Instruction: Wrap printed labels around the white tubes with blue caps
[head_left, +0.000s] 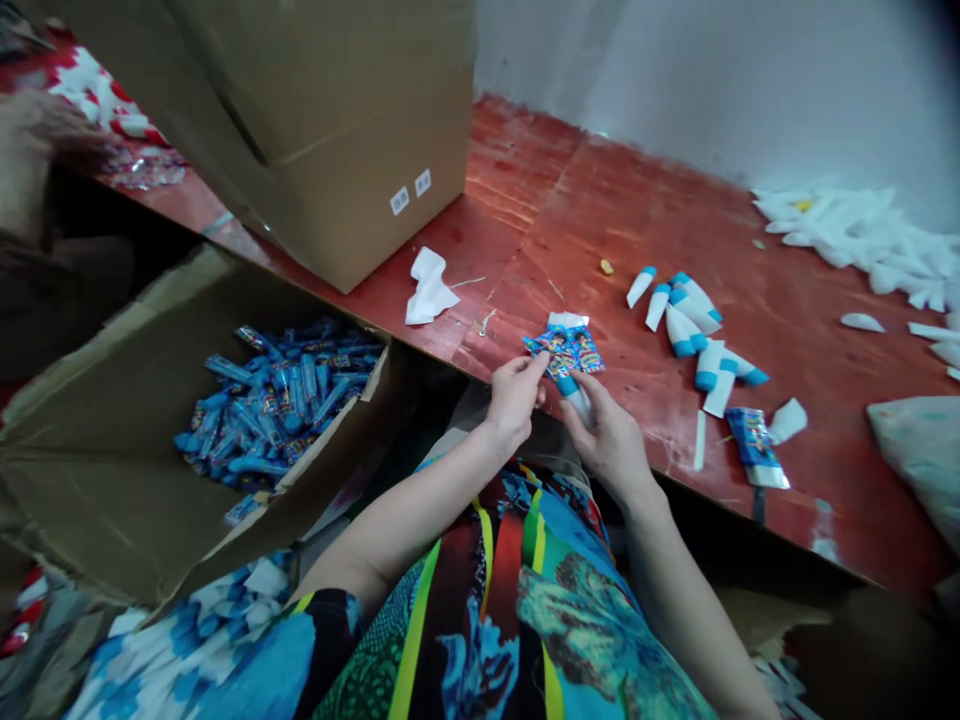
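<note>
At the near edge of the red table, my left hand [516, 398] pinches the corner of a blue printed wrapper [553, 358]. Close beside it, my right hand [609, 440] is closed around a small white tube with a blue end [577, 398], pointed toward the wrapper. Whether the tube touches or enters the wrapper I cannot tell. More printed wrappers [586, 350] lie just beyond my fingertips. To the right rest several loose white-and-blue tubes [686, 315] and a small stack of blue wrappers [752, 445].
A large cardboard box [375, 150] stands on the table at the left. Below, an open carton [97, 500] holds many blue wrapped tubes [289, 395]. White pieces [870, 235] are heaped along the wall. Another person's hand [37, 140] is at far left.
</note>
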